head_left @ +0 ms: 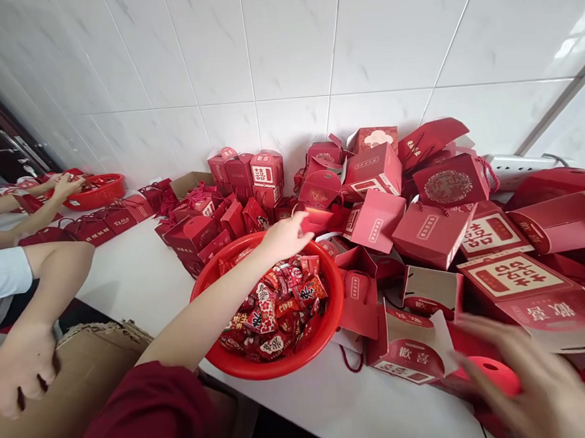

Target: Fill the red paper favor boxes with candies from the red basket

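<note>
A red basin on the white table holds many small red-wrapped candies. My left hand reaches across its far rim. The thumb and fingers close at the left edge of a small red gift box behind the basin; the fingertips are partly hidden. At the lower right, my right hand is blurred by motion. Its fingers are spread above a red box with a rounded, holed flap. Just left of that hand lies an open gift box with a pale inside.
Loose red gift boxes heap up on the right against the tiled wall. More boxes stand behind the basin. At left, other people's hands are at a second red basin. A cardboard carton stands nearby.
</note>
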{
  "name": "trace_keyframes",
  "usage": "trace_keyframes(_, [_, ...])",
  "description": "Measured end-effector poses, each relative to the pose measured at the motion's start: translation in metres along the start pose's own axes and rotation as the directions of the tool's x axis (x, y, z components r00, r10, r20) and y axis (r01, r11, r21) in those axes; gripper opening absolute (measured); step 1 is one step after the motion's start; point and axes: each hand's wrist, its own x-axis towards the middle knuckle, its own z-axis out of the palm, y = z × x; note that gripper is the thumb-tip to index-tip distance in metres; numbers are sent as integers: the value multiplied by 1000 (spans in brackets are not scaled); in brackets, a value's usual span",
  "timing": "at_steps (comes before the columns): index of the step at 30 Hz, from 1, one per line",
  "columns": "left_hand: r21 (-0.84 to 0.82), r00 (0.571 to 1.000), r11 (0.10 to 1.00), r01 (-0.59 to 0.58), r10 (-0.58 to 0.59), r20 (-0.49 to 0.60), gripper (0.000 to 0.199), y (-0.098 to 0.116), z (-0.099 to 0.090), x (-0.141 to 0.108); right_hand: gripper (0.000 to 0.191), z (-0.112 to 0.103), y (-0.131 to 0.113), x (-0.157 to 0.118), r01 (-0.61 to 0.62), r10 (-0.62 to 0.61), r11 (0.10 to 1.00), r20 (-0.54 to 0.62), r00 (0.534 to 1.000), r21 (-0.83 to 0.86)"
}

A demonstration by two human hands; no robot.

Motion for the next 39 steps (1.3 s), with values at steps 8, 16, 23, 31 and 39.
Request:
trace_keyframes(8, [-23, 692, 726, -687, 664, 284, 46, 75, 45, -82, 19, 52, -24, 12, 163, -149, 985, 222, 964, -48])
trace_keyframes(16, [-269, 770, 835, -480, 548, 326, 124, 91, 69, -90, 13, -23, -39, 43, 72, -97, 979, 130, 987, 188])
trace_keyframes(23, [-751, 722, 619, -230, 626, 295, 135, 103, 77, -75, 22, -41, -37, 63, 238, -201, 907, -140, 970, 347])
trace_keyframes(31, [-802, 886, 459, -383, 427, -179, 78, 105, 41, -22, 43, 11, -27, 56, -5, 173, 958, -562, 809, 288])
trace_keyframes(39, [-417, 631, 638, -647, 141, -763, 93, 120, -65, 124, 38, 61, -30, 42, -56, 43, 995, -163, 986, -77])
